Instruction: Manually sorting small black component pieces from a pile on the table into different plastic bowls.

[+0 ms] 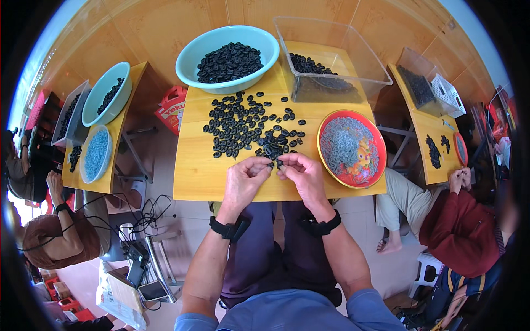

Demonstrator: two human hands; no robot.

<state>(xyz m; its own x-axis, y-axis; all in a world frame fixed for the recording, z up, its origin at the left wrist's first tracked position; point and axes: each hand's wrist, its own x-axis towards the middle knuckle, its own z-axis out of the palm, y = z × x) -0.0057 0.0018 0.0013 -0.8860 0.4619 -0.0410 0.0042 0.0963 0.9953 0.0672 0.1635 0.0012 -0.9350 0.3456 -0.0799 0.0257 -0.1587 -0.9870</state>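
Centre frame, and it's a pinching grip from left hand and right hand alike, each on a small black piece over the counter, where a fingertip slip could lose it among the lookalike pile!

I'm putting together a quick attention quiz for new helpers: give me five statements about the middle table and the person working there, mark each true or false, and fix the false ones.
1. The basin holds black pieces. True.
2. The red tray is left of both hands. False: it is to the right of the left hand and right hand.
3. Each wrist wears a black strap. True.
4. The clear bin stands left of the basin. False: it stands to its right.
5. Both hands are inside the basin. False: they are close together near the front edge of the table.
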